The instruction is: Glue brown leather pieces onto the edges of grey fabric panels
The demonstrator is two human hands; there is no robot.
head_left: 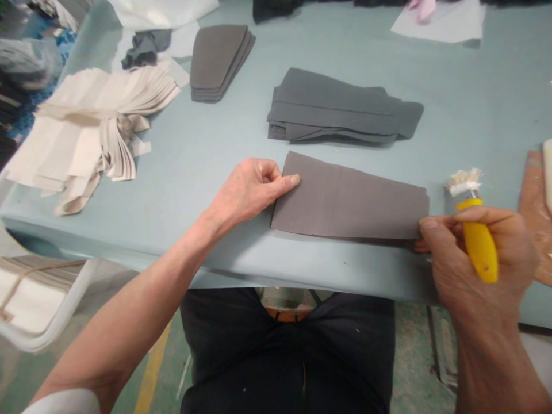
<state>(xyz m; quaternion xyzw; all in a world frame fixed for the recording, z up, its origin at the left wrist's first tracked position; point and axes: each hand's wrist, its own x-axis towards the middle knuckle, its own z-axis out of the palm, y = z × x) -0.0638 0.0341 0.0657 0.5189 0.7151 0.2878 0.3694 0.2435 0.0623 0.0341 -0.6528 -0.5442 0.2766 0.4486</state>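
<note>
A tapered dark grey-brown fabric piece (349, 201) is stretched between my two hands near the table's front edge. My left hand (254, 187) pinches its wider left end between thumb and fingers. At the narrow right end, the thumb and a fingertip of my right hand (483, 253) grip the lower corner. That same hand also carries a brush (479, 244) with a yellow handle, its pale bristles pointing away from me and coated in something white. Just beyond the piece lies a stack of darker grey fabric pieces (336, 109).
Another stack of brown-grey pieces (219, 60) lies farther back. Cream fabric strips (99, 109) spread over the table's left side. A brown board (535, 213) rests at the right edge. Below left stands a white bin (84, 293) with material inside.
</note>
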